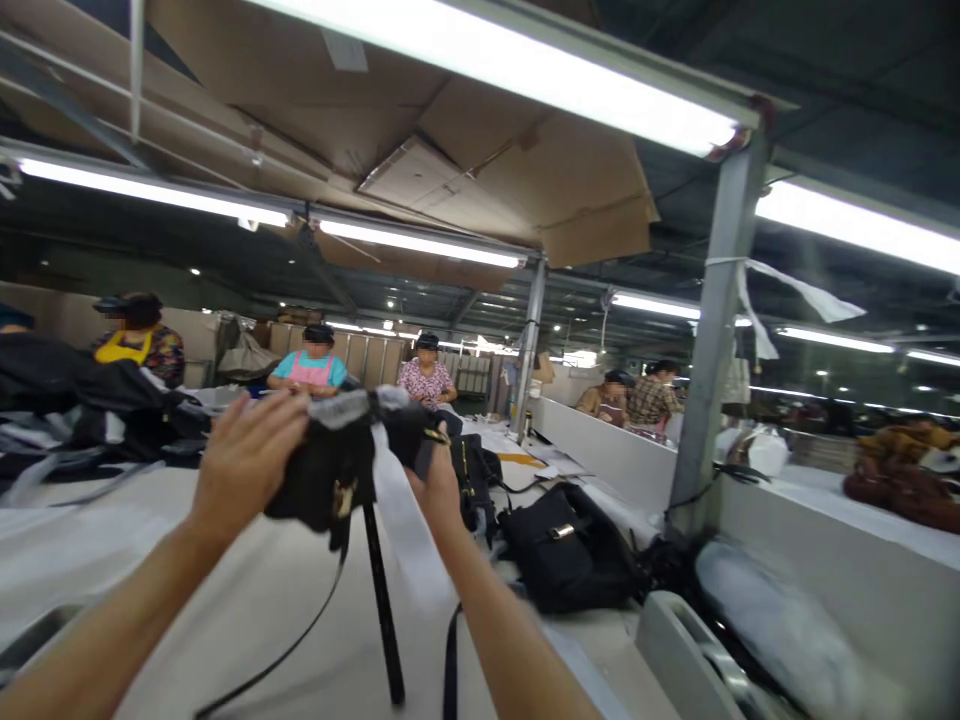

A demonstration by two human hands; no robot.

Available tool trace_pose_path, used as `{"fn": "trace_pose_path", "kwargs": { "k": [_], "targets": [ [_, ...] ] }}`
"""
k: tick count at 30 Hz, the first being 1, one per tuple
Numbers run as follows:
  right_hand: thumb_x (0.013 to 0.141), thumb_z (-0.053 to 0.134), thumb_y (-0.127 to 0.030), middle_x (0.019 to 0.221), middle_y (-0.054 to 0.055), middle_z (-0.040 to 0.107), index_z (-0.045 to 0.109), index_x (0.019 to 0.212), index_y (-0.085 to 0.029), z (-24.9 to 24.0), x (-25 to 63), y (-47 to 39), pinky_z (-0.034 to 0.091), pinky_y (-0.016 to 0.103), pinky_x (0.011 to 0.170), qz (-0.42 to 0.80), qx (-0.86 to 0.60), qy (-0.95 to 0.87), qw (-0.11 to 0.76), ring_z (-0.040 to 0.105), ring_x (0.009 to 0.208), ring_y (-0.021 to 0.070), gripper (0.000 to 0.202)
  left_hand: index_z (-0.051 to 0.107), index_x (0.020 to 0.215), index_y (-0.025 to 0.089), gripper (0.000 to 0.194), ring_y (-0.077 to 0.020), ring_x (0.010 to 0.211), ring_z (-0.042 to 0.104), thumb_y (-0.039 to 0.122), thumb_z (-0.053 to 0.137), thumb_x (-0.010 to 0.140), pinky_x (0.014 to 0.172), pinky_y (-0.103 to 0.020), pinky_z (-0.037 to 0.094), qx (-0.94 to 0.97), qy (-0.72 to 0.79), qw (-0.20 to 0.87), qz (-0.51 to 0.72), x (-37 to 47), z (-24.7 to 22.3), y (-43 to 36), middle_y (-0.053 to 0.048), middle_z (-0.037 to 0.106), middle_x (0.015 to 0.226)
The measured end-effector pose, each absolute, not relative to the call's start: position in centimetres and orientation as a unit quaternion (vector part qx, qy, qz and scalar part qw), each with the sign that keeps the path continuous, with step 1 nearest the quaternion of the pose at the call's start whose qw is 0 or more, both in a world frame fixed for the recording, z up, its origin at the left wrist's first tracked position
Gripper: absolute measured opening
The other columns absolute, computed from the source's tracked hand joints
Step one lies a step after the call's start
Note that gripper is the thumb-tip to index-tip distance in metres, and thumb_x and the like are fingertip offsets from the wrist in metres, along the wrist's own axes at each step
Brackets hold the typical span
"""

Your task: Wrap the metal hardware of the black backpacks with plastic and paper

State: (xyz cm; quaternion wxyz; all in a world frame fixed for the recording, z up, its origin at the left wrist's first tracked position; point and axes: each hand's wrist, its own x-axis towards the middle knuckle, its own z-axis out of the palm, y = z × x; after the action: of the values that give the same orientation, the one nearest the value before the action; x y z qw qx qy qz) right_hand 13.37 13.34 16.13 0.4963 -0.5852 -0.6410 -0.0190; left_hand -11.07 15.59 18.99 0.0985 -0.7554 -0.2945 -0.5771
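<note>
A black bag (319,470) is held up above the table between my two hands. My left hand (247,455) grips its left side, fingers lying along the upper edge. Around the right end is my right hand (439,485), its fingers partly hidden behind the bag. Clear plastic wrap (341,408) lies along the top edge. A white strip (401,510) hangs down the front, blurred by motion. Black straps (384,610) dangle from the underside toward the tabletop. A metal clasp (343,495) shows on the front.
Another black bag (566,545) with a metal buckle lies to the right. Dark bags (97,410) are piled at left. A grey sewing machine (690,650) stands at lower right beside a metal post (716,310). Several people sit at work farther back.
</note>
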Motion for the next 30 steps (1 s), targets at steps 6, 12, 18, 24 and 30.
{"fn": "trace_pose_path", "kwargs": {
  "k": [6,12,18,24,30],
  "targets": [
    [0.077,0.067,-0.025,0.132,0.01,0.061,0.067,0.116,-0.021,15.6,18.0,14.6,0.035,0.036,0.108,-0.019,-0.673,-0.561,0.481,0.051,0.127,0.0268,0.038,0.043,0.136,-0.005,0.058,-0.0399,0.125,0.05,0.016,0.046,0.082,0.094,-0.049,0.049,-0.691,-0.519,0.201,-0.462,-11.9,14.3,24.2,-0.032,0.044,0.141],
    [0.074,0.06,-0.039,0.144,0.03,0.04,0.047,0.134,-0.006,7.6,31.5,7.6,0.029,0.057,0.108,-0.039,-0.791,-0.268,0.548,0.028,0.141,0.0425,0.07,0.058,0.131,0.014,0.051,-0.026,0.123,0.058,0.019,0.041,0.083,0.103,-0.039,0.048,-0.826,-0.476,0.057,-0.298,-8.4,-4.9,23.7,-0.014,0.058,0.135],
    [0.051,0.075,-0.059,0.087,0.017,0.073,0.066,0.097,-0.013,1.9,37.0,6.0,0.055,0.05,0.076,0.1,-0.745,-0.159,0.64,0.067,0.096,0.0394,0.066,0.067,0.122,0.019,0.049,-0.0252,0.125,0.056,0.017,0.031,0.088,0.108,-0.047,0.042,-0.869,-0.452,0.028,-0.2,-6.7,-8.2,21.6,-0.012,0.059,0.135],
    [0.037,0.089,-0.039,0.071,0.009,0.073,0.069,0.08,-0.014,2.2,36.8,9.8,0.057,0.044,0.068,0.22,-0.599,-0.184,0.747,0.07,0.082,0.0347,0.053,0.067,0.122,0.019,0.046,-0.0273,0.125,0.056,0.017,0.035,0.089,0.11,-0.049,0.039,-0.87,-0.452,0.019,-0.199,-6.5,-7.4,21.2,-0.012,0.06,0.134],
    [0.05,0.088,-0.025,0.079,0.002,0.076,0.069,0.091,-0.018,11.6,35.6,12.4,0.058,0.041,0.082,0.247,-0.413,-0.239,0.844,0.072,0.083,0.0243,0.045,0.071,0.116,0.02,0.042,-0.0294,0.121,0.059,0.019,0.039,0.088,0.11,-0.051,0.039,-0.856,-0.464,-0.015,-0.228,-6.4,-7.8,21.1,-0.012,0.064,0.128]
  ]
}}
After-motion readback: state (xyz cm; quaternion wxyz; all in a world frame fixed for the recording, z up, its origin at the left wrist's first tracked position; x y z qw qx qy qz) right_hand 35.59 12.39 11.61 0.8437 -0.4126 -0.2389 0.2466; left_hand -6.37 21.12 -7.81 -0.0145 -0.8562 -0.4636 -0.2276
